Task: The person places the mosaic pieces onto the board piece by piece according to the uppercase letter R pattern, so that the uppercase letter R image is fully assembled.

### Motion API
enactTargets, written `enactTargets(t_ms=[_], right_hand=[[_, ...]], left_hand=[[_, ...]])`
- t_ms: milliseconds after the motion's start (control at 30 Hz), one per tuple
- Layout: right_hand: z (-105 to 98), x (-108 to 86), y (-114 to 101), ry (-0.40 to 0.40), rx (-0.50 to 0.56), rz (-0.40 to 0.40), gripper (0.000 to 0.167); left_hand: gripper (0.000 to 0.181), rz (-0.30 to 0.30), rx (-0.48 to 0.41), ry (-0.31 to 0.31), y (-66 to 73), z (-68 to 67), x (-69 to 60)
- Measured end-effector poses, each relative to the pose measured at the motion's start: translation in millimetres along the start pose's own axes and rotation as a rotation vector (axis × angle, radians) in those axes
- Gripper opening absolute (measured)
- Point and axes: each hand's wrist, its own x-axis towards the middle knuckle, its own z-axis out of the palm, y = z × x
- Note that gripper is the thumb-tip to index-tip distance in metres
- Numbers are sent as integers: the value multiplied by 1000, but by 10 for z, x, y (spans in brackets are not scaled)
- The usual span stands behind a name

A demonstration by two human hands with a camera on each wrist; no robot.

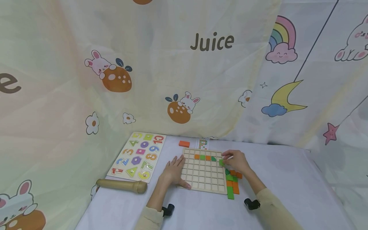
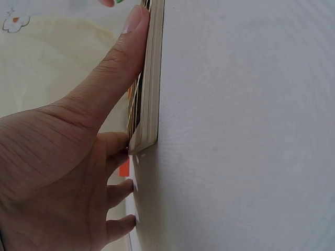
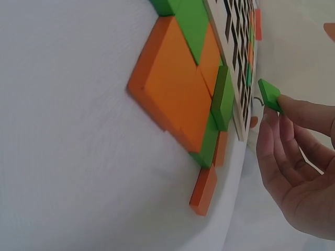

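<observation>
My right hand [image 1: 237,161] pinches a small green tile [image 3: 269,95] between thumb and fingertips, by the right edge of a wooden grid board [image 1: 198,174]. In the right wrist view the tile appears raised off the board. With fingers spread, my left hand [image 1: 172,172] rests along the board's left side, its thumb on the near left corner. One row near the far edge holds an orange tile [image 1: 196,157], a green tile [image 1: 202,157], another orange tile [image 1: 208,157] and a dark green triangular piece [image 1: 213,158]. Several loose orange and green blocks [image 3: 175,86] lie against the board's right side.
An orange block [image 1: 184,143] and a printed pattern card [image 1: 203,143] lie beyond the board. To the left are a number-and-shape puzzle board [image 1: 136,156] and a gold toy microphone [image 1: 122,185]. A printed curtain [image 1: 158,64] hangs behind the white table [image 1: 201,210].
</observation>
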Motion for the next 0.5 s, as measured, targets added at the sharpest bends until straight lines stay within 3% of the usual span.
enactTargets(t_ms=[500], right_hand=[[176,123,-72,-7,43,-20,28]], left_hand=[[142,1,-1,-2,0,-1,-8]])
